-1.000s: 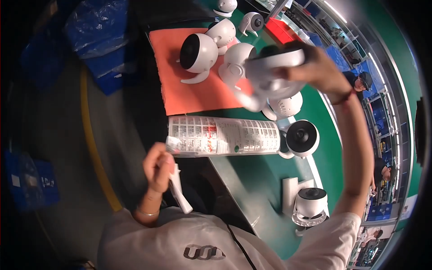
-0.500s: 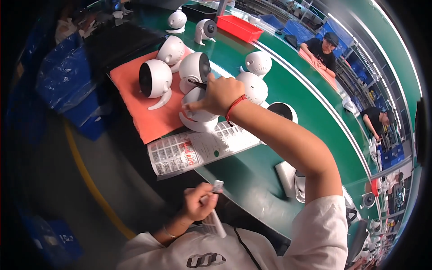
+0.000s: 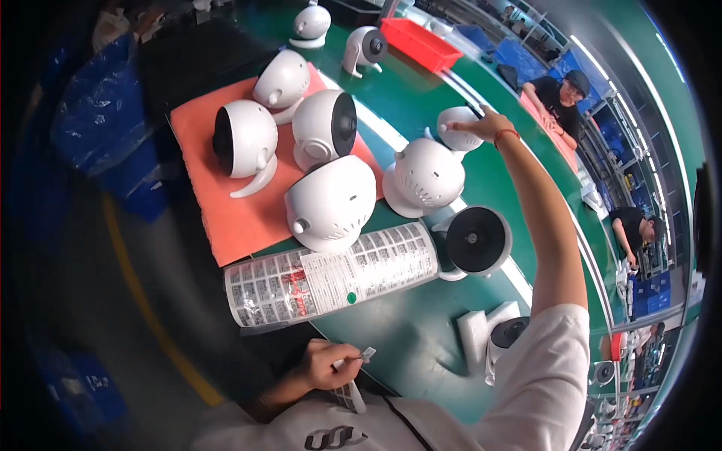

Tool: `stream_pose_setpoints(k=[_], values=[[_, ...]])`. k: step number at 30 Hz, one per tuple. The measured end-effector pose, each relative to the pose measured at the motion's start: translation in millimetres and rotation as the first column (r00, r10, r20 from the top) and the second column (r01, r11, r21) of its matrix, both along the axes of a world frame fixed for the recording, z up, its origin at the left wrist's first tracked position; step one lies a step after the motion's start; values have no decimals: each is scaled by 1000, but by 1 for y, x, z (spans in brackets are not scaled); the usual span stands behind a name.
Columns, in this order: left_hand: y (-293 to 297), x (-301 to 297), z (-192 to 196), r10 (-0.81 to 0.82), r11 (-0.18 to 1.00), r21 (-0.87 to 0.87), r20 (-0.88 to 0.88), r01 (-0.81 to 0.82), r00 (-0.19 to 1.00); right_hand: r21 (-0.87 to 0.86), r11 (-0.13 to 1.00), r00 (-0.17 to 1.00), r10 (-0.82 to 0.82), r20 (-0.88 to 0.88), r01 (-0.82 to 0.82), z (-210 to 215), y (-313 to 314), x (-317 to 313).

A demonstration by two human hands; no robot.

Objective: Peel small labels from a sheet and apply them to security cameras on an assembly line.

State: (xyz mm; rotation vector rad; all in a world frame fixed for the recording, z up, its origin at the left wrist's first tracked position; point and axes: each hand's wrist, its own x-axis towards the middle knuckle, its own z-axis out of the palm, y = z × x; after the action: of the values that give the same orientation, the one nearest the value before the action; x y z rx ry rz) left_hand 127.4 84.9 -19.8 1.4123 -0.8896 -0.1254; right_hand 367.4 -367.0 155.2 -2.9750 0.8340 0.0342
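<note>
My left hand is closed on a rolled sheet of small labels, one pale corner sticking out past the fingertips. Far out to the right, my right hand grips black tweezers and reaches to a white round camera, with fingers against its shell. Closer to me are a second white camera and one with its black face up. Another white camera stands at the near edge of an orange mat, alongside several more.
A wrapped label sheet lies in front of the mat. White foam and another camera lie to the near right. A red tray is at the back. Two people sit across the green table.
My right hand has moved right and away, from the camera at the mat's near edge to the far white one. The view has shifted slightly. My left hand still holds the label sheet.
</note>
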Motion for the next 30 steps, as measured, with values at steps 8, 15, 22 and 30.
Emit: stream_pose_setpoints(k=[8, 15, 22, 30], values=[[0, 26, 3, 14, 999, -42, 150, -7, 989, 56, 997, 985, 45, 164, -54, -14, 10, 11], [-1, 26, 5, 55, 998, -43, 79, -51, 995, 116, 600, 604, 797, 3, -792, 17, 95, 75], [-2, 23, 5, 84, 996, -18, 51, -83, 995, 273, 510, 527, 850, -14, -816, 16, 103, 93], [-3, 21, 22, 27, 1000, 18, -26, -26, 999, 111, 601, 611, 766, 201, -791, 33, 71, 36]])
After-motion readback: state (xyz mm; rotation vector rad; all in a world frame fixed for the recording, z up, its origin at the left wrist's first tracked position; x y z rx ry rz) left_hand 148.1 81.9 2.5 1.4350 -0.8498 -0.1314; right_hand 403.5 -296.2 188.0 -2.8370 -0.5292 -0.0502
